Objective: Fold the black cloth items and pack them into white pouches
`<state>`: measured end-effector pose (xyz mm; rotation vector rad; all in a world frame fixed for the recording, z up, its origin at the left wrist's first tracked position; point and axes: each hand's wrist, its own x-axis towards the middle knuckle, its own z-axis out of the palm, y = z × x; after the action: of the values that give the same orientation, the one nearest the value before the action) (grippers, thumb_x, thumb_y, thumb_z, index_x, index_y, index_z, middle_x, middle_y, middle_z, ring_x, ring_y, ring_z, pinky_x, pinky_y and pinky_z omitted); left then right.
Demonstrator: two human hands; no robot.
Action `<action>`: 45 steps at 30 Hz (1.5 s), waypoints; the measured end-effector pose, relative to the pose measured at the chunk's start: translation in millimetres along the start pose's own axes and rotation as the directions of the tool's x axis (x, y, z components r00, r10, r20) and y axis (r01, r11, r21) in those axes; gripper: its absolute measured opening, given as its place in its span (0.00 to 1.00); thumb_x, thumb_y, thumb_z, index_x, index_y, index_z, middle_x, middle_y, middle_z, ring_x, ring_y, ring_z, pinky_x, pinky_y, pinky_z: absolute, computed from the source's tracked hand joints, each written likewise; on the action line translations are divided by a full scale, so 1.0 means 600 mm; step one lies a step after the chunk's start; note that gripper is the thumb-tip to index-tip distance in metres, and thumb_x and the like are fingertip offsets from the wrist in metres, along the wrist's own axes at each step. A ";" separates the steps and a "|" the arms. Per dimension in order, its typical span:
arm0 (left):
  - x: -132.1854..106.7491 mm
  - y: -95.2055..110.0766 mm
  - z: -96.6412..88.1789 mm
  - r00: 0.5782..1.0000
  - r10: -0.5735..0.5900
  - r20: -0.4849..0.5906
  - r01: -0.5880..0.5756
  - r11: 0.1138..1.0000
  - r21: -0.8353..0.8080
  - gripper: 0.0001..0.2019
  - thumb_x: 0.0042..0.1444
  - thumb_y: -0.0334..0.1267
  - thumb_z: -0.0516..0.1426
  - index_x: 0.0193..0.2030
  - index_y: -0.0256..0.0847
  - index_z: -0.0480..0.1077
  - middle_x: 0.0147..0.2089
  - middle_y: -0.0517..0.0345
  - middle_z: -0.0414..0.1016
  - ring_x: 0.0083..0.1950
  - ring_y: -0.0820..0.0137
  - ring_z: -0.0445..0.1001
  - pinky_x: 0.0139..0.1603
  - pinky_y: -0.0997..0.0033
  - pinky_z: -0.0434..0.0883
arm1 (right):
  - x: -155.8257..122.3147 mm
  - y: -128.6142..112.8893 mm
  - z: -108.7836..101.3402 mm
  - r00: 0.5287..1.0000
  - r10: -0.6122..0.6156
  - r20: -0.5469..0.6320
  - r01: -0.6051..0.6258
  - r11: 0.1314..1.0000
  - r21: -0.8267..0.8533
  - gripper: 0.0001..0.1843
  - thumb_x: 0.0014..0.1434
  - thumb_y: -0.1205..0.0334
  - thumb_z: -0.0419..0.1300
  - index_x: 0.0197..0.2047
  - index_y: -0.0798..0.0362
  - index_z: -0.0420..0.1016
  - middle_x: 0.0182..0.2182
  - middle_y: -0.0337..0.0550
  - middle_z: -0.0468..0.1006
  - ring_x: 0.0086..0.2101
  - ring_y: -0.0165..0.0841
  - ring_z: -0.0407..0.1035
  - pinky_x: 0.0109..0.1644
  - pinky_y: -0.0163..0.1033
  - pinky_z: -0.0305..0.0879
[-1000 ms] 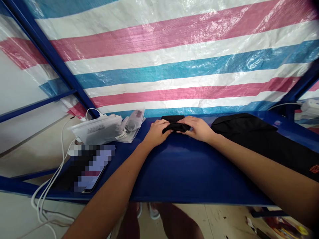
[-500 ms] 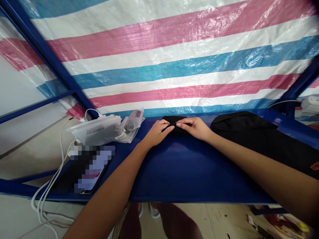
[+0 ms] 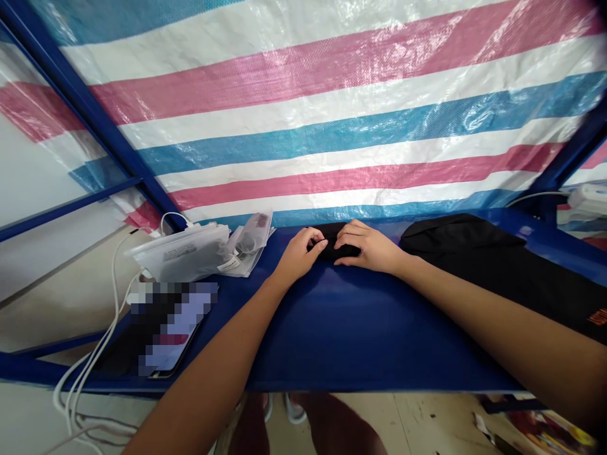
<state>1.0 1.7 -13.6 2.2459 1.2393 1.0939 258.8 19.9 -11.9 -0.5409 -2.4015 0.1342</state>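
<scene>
A small rolled bundle of black cloth (image 3: 331,240) lies near the back edge of the blue table, between my hands. My left hand (image 3: 302,251) is closed on its left end, thumb in front and fingers curled over the top. Around the right end, my right hand (image 3: 367,246) grips with bent fingers and the thumb along the front. Part of the bundle is hidden under the fingers. To the right lies a black garment (image 3: 497,265) with orange lettering, laid out flat with a folded upper part and partly covered by my right forearm.
Frosted plastic pouches (image 3: 190,249) lie at the back left, by white cables (image 3: 114,309). A phone (image 3: 183,335) with a blurred screen rests near the front left of the blue table (image 3: 370,335). Striped sheeting (image 3: 332,139) hangs behind, between blue metal posts.
My fingers have gone from pinching the middle of the black cloth to holding its two ends. The right hand has spread over the right end, and the cloth now looks like a more compact roll.
</scene>
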 end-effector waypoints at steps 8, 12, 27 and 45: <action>-0.007 0.005 -0.011 0.981 0.156 0.116 -0.173 0.972 0.160 0.18 0.65 0.51 0.68 0.59 0.50 0.78 0.62 0.50 0.77 0.66 0.52 0.76 0.70 0.47 0.70 | -0.002 0.017 0.006 0.977 0.214 -0.008 -0.211 0.966 0.147 0.12 0.65 0.56 0.73 0.51 0.46 0.82 0.48 0.46 0.84 0.49 0.44 0.78 0.56 0.50 0.75; -0.003 -0.002 -0.016 0.979 0.120 0.164 -0.149 0.973 0.177 0.19 0.67 0.48 0.66 0.62 0.51 0.77 0.63 0.50 0.78 0.66 0.52 0.76 0.68 0.47 0.70 | -0.004 0.026 0.016 0.911 0.410 0.032 -0.388 0.831 0.400 0.18 0.62 0.44 0.74 0.47 0.47 0.84 0.43 0.42 0.87 0.42 0.40 0.81 0.47 0.45 0.76; 0.004 0.003 -0.015 0.985 0.050 0.165 -0.067 0.993 0.099 0.14 0.75 0.49 0.56 0.58 0.49 0.78 0.58 0.54 0.84 0.59 0.56 0.80 0.64 0.53 0.74 | -0.003 0.009 -0.004 0.966 0.258 0.009 -0.258 0.961 0.100 0.21 0.66 0.42 0.72 0.53 0.46 0.76 0.45 0.45 0.84 0.43 0.44 0.79 0.47 0.47 0.74; 0.006 -0.004 -0.030 0.971 0.051 0.233 -0.107 0.966 0.234 0.15 0.74 0.49 0.58 0.60 0.47 0.78 0.54 0.51 0.80 0.57 0.54 0.79 0.60 0.54 0.73 | -0.002 0.004 0.000 0.998 0.050 -0.039 -0.051 0.999 -0.016 0.21 0.71 0.54 0.69 0.65 0.44 0.77 0.57 0.52 0.81 0.58 0.50 0.75 0.64 0.58 0.74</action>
<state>-12.9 4.8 -2.0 2.5401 1.2552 0.7169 260.5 21.4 -12.9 -0.6071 -2.3539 0.1241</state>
